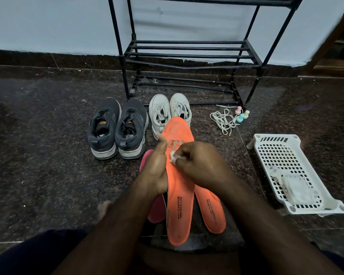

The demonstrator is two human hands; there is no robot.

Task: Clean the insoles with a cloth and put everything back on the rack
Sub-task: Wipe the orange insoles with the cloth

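Observation:
My left hand [156, 167] grips the left edge of an orange insole [179, 195], held tilted in front of me with its toe end worn and flaking. A small white cloth [173, 155] is pinched in my right hand [199, 163] and pressed against the insole's middle. A second orange insole [211, 211] lies on the floor to the right, partly under the first. Pink insoles [157, 209] lie to the left, mostly hidden by my left hand. The black shoe rack [187, 54] stands against the wall with bare shelves.
Grey sneakers [117, 128] and white sneakers [167, 112] stand on the dark floor before the rack. White laces [222, 120] and three small pastel bottles [240, 114] lie near its right leg. A white perforated basket [274, 153] holding white cloths sits at right.

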